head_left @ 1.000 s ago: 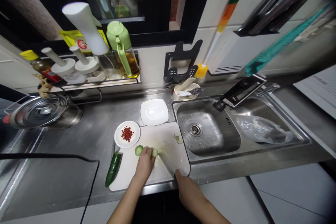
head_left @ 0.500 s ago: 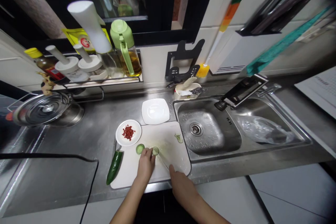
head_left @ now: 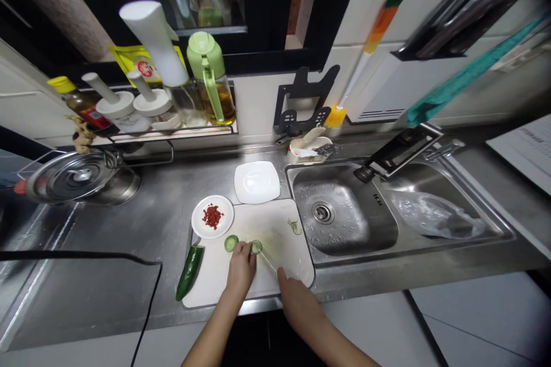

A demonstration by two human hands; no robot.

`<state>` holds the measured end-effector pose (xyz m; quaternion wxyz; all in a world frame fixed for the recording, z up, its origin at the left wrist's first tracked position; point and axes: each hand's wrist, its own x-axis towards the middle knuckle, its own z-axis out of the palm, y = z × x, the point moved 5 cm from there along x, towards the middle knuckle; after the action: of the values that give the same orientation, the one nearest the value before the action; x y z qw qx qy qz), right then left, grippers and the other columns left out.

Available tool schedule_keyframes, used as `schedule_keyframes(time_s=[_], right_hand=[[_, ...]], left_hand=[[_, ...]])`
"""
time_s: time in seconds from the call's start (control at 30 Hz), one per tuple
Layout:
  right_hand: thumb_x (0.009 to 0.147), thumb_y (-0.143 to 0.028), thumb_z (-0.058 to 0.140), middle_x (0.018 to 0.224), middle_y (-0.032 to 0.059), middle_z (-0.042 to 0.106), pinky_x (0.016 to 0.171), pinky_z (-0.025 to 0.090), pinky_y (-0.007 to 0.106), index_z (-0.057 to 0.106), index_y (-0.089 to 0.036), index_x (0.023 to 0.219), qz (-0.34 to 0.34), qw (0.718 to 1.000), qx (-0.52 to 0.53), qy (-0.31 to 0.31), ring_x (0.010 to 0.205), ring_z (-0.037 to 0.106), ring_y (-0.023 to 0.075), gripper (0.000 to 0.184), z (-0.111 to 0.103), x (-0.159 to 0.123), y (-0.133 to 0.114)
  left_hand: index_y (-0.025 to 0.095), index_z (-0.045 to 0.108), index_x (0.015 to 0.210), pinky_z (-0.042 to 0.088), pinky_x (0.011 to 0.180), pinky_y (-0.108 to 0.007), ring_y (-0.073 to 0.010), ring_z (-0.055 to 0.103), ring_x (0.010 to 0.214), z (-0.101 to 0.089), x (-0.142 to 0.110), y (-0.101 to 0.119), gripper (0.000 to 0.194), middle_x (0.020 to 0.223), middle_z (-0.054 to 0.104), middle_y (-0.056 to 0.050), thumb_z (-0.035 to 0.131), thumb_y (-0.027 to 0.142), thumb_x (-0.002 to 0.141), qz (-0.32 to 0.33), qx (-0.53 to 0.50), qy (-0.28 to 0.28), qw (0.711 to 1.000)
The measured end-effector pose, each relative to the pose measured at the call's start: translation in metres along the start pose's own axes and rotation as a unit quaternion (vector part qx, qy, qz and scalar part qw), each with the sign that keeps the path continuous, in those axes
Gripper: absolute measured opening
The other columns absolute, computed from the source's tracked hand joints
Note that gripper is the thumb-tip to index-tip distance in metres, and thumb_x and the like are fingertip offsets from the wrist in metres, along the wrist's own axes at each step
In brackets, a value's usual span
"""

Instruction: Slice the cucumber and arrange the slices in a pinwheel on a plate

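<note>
My left hand (head_left: 241, 266) is closed on a cucumber slice (head_left: 256, 247) at the middle of the white cutting board (head_left: 271, 218). In my right hand (head_left: 297, 295) is a knife (head_left: 269, 262), its thin blade reaching to that slice. More cucumber slices (head_left: 231, 242) lie just beyond my left fingers. A dark green piece of cucumber (head_left: 189, 273) rests along the board's left edge. Thin green peelings (head_left: 295, 226) lie near its right edge.
Behind the board stand a small plate (head_left: 198, 226) with chopped red bits and a white square plate (head_left: 257, 182). The sink (head_left: 344, 212) adjoins on the right. A lidded pot (head_left: 107, 183) and a bottle rack (head_left: 172, 136) are at the left. A black cable (head_left: 155, 275) crosses the left side.
The view has shifted slightly, so everything appears a little to the right. Both hands keep almost the same place at the cucumber slice, and the knife blade shows more sharply.
</note>
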<state>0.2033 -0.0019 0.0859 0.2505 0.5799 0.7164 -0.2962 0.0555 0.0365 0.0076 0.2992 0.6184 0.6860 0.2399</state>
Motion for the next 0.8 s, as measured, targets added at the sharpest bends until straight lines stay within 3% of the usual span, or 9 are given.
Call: schedule_keyframes(time_s=[0.5, 0.8], right_hand=[[0.079, 0.003, 0.03, 0.107, 0.0172, 0.065, 0.082, 0.044, 0.028, 0.039, -0.007, 0.135, -0.017, 0.998, 0.059, -0.002, 0.1, 0.061, 0.0227, 0.058, 0.001, 0.005, 0.001], [0.078, 0.005, 0.026, 0.114, 0.0171, 0.063, 0.088, 0.043, 0.03, 0.034, -0.006, 0.139, -0.014, 0.999, 0.039, -0.022, 0.106, 0.058, 0.024, 0.062, 0.01, -0.001, 0.006]], left_hand=[[0.018, 0.062, 0.104, 0.047, 0.086, -0.032, -0.0183, 0.058, 0.089, 0.001, 0.001, -0.001, 0.033, 0.097, 0.058, -0.008, 0.047, 0.009, 0.076, -0.005, 0.0, -0.001, 1.0], [0.014, 0.063, 0.097, 0.045, 0.084, -0.031, -0.0187, 0.057, 0.086, -0.002, 0.005, 0.001, 0.029, 0.091, 0.06, -0.008, 0.049, 0.008, 0.072, -0.02, 0.0, 0.007, 1.0]])
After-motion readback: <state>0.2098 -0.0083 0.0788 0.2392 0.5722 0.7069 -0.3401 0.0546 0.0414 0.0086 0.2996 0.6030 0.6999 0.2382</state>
